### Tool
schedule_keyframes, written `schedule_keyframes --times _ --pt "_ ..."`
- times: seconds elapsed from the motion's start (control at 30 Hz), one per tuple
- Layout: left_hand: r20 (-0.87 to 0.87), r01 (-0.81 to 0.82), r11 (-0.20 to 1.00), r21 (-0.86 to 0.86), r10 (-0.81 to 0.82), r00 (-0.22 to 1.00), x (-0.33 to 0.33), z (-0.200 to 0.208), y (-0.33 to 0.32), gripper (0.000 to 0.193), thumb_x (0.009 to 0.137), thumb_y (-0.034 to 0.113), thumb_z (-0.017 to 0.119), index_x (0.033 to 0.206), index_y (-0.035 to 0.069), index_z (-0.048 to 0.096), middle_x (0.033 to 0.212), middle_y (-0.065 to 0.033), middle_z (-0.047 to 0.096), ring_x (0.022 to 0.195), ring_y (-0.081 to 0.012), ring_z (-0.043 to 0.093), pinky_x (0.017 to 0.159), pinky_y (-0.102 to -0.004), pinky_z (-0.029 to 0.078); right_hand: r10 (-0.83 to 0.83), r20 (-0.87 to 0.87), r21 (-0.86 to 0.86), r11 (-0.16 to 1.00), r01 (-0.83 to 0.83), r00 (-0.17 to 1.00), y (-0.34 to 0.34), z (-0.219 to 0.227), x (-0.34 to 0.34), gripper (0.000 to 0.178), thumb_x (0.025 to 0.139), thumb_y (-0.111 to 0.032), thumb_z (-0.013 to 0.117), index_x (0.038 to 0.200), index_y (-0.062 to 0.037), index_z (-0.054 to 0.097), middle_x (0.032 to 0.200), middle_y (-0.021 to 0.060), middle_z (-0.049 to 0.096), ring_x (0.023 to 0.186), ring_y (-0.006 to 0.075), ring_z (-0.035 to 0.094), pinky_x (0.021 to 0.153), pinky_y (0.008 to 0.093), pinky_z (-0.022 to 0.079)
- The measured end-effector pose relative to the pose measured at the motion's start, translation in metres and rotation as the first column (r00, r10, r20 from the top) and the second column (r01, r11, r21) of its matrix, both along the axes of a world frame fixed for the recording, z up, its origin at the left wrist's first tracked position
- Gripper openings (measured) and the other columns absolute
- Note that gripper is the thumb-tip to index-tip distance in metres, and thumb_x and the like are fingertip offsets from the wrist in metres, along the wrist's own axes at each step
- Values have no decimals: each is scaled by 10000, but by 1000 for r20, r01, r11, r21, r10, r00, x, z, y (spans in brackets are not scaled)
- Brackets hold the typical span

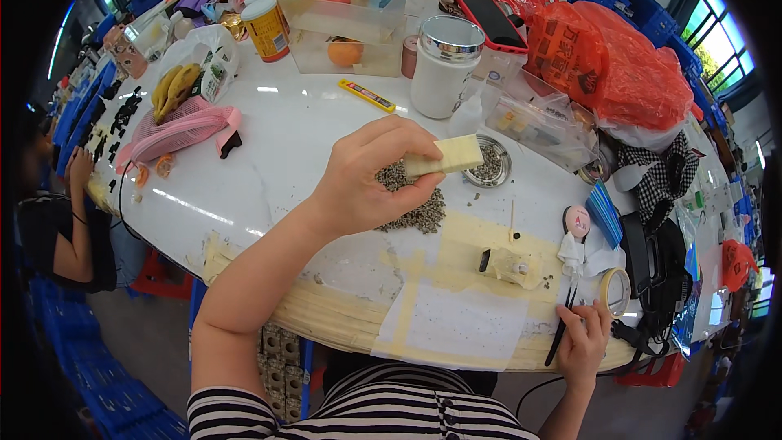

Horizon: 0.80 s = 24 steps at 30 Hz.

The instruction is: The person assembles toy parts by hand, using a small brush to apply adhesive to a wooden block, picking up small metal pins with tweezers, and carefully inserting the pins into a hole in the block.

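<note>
My left hand (pixel 379 167) is raised over the middle of the table. Thumb and fingers pinch a pale cream rectangular block (pixel 456 155). Below it lies a heap of small grey-brown pieces (pixel 415 212), partly hidden by the hand. More such pieces fill a round metal dish (pixel 491 161) just right of the block. Near the front edge, my right hand (pixel 584 338) has its fingers curled at slim black tweezers (pixel 562 326), which lie slanting on the table. Beside that hand stands a roll of tape (pixel 615 292). A small tape-wrapped piece (pixel 511 265) with a dark end rests on the yellowish tabletop patch.
A white jar (pixel 446 69) with a silvery lid, a clear plastic box (pixel 346 41) and a red bag (pixel 607 65) stand at the back. A pink mesh pouch (pixel 175 134) and bananas (pixel 173 91) lie left. A white sheet (pixel 456 318) covers the front edge. Another person (pixel 73 236) sits far left.
</note>
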<state>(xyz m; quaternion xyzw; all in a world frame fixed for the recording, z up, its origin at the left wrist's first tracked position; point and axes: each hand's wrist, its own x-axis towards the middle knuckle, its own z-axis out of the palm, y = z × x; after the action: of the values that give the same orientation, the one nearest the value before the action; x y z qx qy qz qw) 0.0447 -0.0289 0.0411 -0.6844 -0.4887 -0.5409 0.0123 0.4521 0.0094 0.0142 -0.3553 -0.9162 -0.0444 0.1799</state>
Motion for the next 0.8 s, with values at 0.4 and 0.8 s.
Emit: schedule_keyframes --times 0.4,0.8 --pt "29 -132 984 -118 137 990 27 13 -60 386 717 -19 755 1082 -8 630 1001 -132 627 891 -225 611 787 -315 497 -34 49 101 994 29 998 4 21 16 466 649 17 638 1086 -124 713 933 57 611 893 266 585 787 404 504" --pt "479 -99 963 -252 213 852 53 -34 -135 433 766 -54 678 1178 -40 547 1112 -127 542 1032 -197 546 941 -312 440 -223 93 36 975 221 970 4 27 34 149 792 -95 714 928 -62 664 848 50 609 813 240 610 690 361 498"
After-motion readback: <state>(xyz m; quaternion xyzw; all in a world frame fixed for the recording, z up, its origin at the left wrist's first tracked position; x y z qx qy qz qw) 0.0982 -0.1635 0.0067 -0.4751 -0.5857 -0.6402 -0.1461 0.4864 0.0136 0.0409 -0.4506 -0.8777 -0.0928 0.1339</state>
